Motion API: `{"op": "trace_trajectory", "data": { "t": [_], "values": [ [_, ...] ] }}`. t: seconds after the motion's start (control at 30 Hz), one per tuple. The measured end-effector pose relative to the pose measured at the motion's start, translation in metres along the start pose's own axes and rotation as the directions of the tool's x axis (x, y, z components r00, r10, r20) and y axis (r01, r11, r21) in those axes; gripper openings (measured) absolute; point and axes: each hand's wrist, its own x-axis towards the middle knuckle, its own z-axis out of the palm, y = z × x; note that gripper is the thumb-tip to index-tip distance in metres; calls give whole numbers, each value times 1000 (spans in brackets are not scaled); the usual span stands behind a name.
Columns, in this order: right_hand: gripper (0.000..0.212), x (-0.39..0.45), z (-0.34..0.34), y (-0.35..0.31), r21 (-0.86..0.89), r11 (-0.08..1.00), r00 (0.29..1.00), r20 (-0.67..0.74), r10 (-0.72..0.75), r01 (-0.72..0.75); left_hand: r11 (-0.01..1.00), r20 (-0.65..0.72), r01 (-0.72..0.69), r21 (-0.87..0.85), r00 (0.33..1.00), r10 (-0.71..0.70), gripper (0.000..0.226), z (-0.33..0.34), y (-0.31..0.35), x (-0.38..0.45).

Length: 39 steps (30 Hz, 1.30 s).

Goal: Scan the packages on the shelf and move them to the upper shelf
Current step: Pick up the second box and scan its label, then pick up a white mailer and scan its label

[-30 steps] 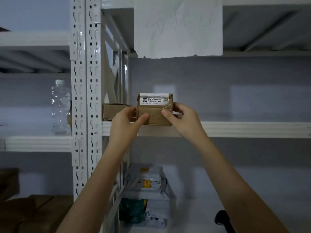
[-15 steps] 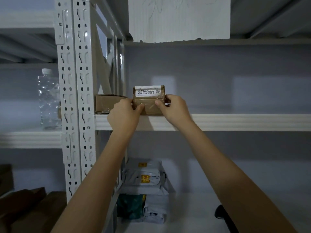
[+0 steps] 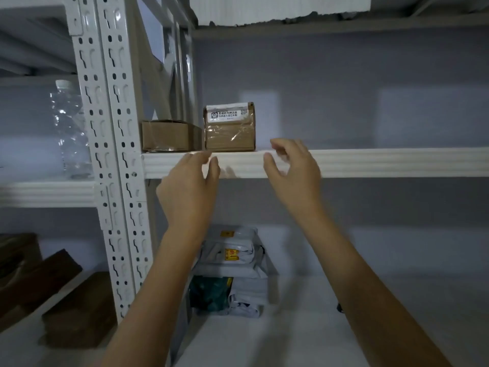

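Observation:
A small brown cardboard package (image 3: 229,128) with a white label stands upright on the upper shelf (image 3: 370,161), next to a flatter brown box (image 3: 166,135) at its left. My left hand (image 3: 189,186) and my right hand (image 3: 292,173) hover in front of the shelf edge, just below the package, fingers apart and holding nothing. On the lower shelf (image 3: 317,335) sits a stack of grey mailer bags (image 3: 232,263) with a dark green parcel (image 3: 209,292) underneath.
A white perforated upright post (image 3: 111,154) stands left of the packages. Beyond it a clear plastic bottle (image 3: 69,128) rests on the neighbouring shelf. Dark brown boxes (image 3: 66,308) lie at lower left. A dark object (image 3: 340,307) peeks out behind my right forearm.
Both hands set the labelled package on the upper shelf, let go of it and drew back below the shelf edge.

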Motion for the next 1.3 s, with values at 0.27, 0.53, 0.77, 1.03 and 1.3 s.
{"op": "trace_trajectory", "data": {
  "t": [0.27,0.53,0.77,1.03,1.3],
  "values": [
    [14,-147,7,95,-3,881,787,448,424,-473,980,651,173,97,734,-194,25,56,-49,-148],
    [22,-221,38,166,-271,704,416,649,637,-656,960,820,203,195,503,-273,26,106,-92,-218],
    [47,-221,89,209,-336,627,262,698,667,-703,906,792,248,343,441,-421,40,171,-142,-210],
    [23,-155,182,266,-265,564,298,635,712,-783,827,671,416,379,491,-555,56,257,-207,-142],
    [56,-131,234,293,-285,380,174,552,815,-880,722,617,607,331,440,-652,60,302,-241,-112]
  ]
}}
